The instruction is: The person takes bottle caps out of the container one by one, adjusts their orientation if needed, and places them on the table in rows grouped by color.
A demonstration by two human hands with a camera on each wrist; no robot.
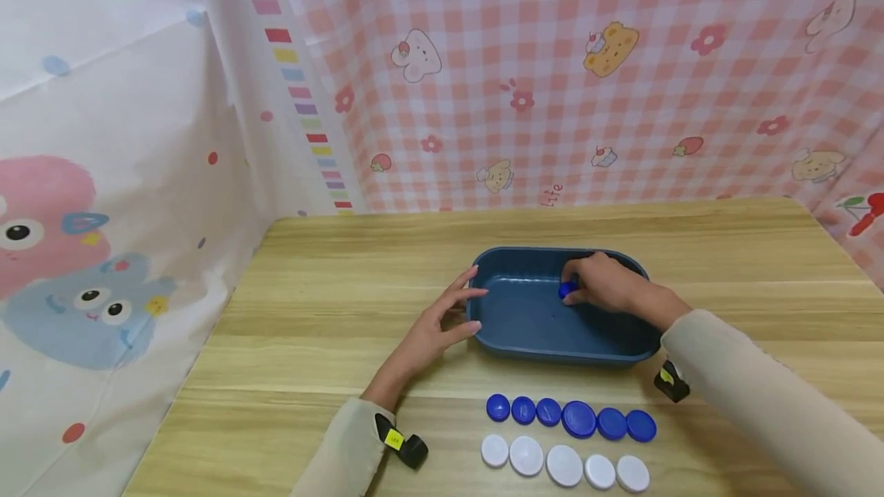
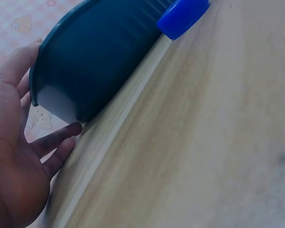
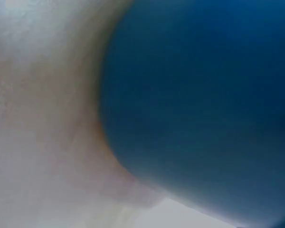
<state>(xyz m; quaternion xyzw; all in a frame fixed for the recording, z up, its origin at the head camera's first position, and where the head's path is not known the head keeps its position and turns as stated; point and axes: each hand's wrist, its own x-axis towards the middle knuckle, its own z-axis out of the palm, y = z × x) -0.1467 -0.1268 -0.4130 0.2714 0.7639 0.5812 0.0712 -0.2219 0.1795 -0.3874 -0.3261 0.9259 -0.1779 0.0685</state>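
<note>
Inside a dark blue plastic basin [image 1: 525,320], my right hand [image 1: 604,282] pinches a blue bottle cap [image 1: 567,290] between thumb and fingers. My left hand [image 1: 442,320] rests at the basin's left end, its fingers spread and fairly straight along the rim. In the left wrist view the thumb of the left hand [image 2: 14,142] lies against the basin's outer wall [image 2: 85,61], with other fingertips low by its base. Basin wall [image 3: 204,114] fills most of the right wrist view, blurred, and the right hand's fingers are hidden there.
In front of the basin lies a row of several blue caps [image 1: 578,419]. Nearer still runs a row of several white caps [image 1: 564,465]. All sit on a wood-grain table [image 1: 311,313]. A pink checked cloth [image 1: 449,113] hangs behind, and a white printed cloth [image 1: 138,136] at left.
</note>
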